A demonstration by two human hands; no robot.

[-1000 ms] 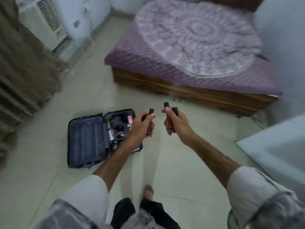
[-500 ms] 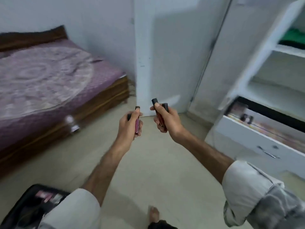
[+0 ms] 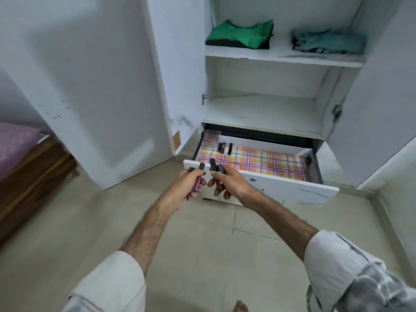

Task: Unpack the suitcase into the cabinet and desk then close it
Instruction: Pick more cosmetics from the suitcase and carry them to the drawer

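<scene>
Hands out in front of you, both held over the floor [image 3: 202,233] just short of the pulled-out drawer [image 3: 290,184]. Your left hand [image 3: 188,188] has its grip curled round slim pink cosmetic tubes [image 3: 197,181] with dark caps, which stick up above your fingers and slant down towards your palm. Your right hand [image 3: 227,182] has its grip clamped on a second lot of tubes, reddish tubes [image 3: 218,184] with dark caps, also standing up out of the fist. How many each hand carries you cannot tell for sure through the blur. The two hands are close together, nearly touching at the knuckles.

Ahead of you the white cabinet [image 3: 265,113] stands with both doors swung wide. Its bottom drawer is lined with plaid paper [image 3: 258,162] in orange, pink and purple. At the drawer's back left corner a clear flat case [image 3: 210,139] leans against the wall, and two small dark items [image 3: 226,147] stand just beside it. On the upper shelf [image 3: 281,57] lie a folded green garment [image 3: 240,34] on the left and a folded teal garment [image 3: 326,42] on the right, well apart. A wooden bed [image 3: 29,167] with a purple cover is at your left.
</scene>
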